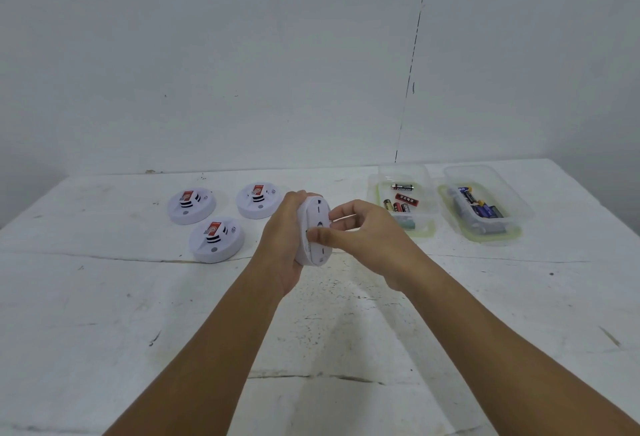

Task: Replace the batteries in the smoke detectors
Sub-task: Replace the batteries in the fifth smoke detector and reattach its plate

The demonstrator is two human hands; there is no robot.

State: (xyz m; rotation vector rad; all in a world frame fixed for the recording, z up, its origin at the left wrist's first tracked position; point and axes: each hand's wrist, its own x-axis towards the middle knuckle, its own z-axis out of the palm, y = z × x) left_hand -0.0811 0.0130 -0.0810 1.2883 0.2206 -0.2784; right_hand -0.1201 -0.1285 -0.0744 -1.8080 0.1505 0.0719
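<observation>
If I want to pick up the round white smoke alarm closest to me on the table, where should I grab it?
Probably by its round rim. The nearest smoke detector lies flat on the table with a raised middle, so come from above and put your grip across the outer edge, fingers on opposite sides. Its front side is free; the other detectors sit behind it.

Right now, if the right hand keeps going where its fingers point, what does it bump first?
Probably the round white smoke detector held in the left hand; the right hand fingers already touch it.

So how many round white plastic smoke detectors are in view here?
4. Three lie on the table at left: back-left, back-right, front. The fourth is held on edge between both hands; none looks hidden.
</observation>
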